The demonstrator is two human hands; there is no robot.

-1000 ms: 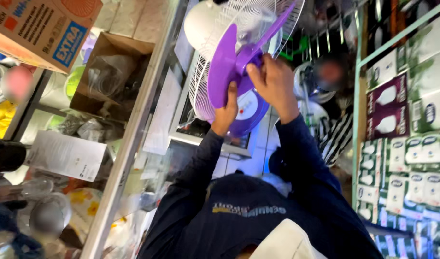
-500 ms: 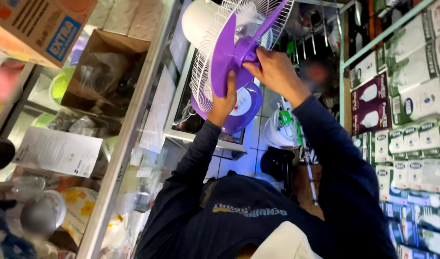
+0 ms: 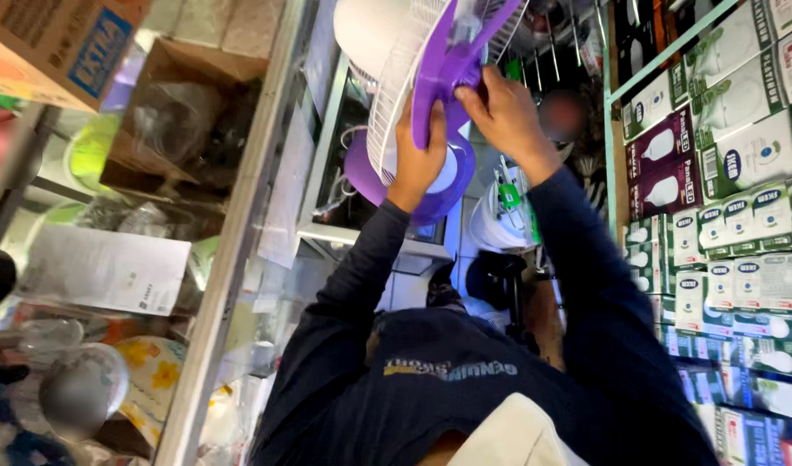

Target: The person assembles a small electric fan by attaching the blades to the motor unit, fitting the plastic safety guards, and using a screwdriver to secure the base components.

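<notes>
Overhead, a purple-and-white fan [image 3: 430,95] is held up close to the camera, between a glass display case [image 3: 240,259] and shelves of boxed bulbs [image 3: 732,173]. Its purple base is gripped by the left hand [image 3: 420,160]; its purple blade is pinched at the hub by the right hand [image 3: 499,112].

Glass-topped metal-framed display counter [image 3: 240,259] carries a white printed paper sheet [image 3: 102,269]; green wall shelving [image 3: 616,129] holds stacked green-and-white bulb boxes [image 3: 741,233].
</notes>
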